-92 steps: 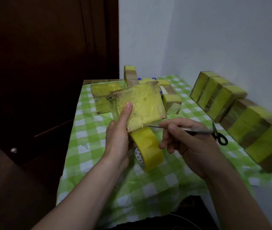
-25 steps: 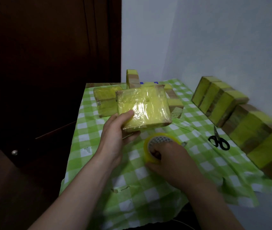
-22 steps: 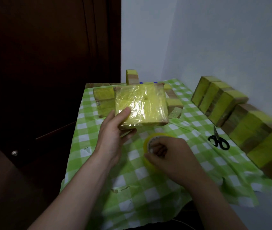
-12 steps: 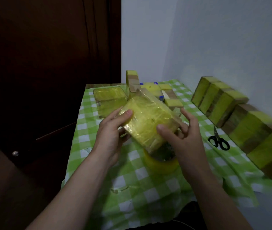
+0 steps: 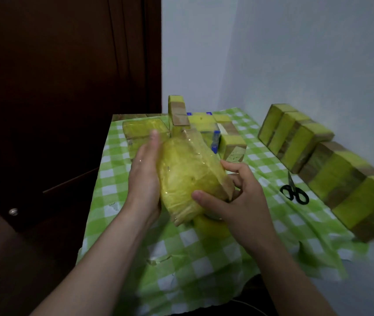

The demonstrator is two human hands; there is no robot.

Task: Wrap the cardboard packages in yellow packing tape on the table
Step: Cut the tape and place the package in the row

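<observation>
I hold a cardboard package point(image 5: 188, 176), mostly covered in yellow tape, tilted on edge above the green checked tablecloth point(image 5: 204, 265). My left hand point(image 5: 145, 176) lies flat against its left face with the fingers straight. My right hand point(image 5: 234, 201) grips its lower right corner, thumb on the yellow face and fingers curled behind the bare cardboard end. The yellow tape roll point(image 5: 211, 224) lies on the cloth under my right hand, mostly hidden by it.
Black scissors point(image 5: 294, 192) lie on the cloth to the right. A row of taped packages point(image 5: 331, 169) lines the right wall. Several more packages point(image 5: 204, 126) crowd the far end of the table. A dark cabinet point(image 5: 44, 110) stands to the left.
My right hand set the scissors down, handled the tape roll, then left it and took the package's right end. The package has turned from flat to standing on edge between both hands.
</observation>
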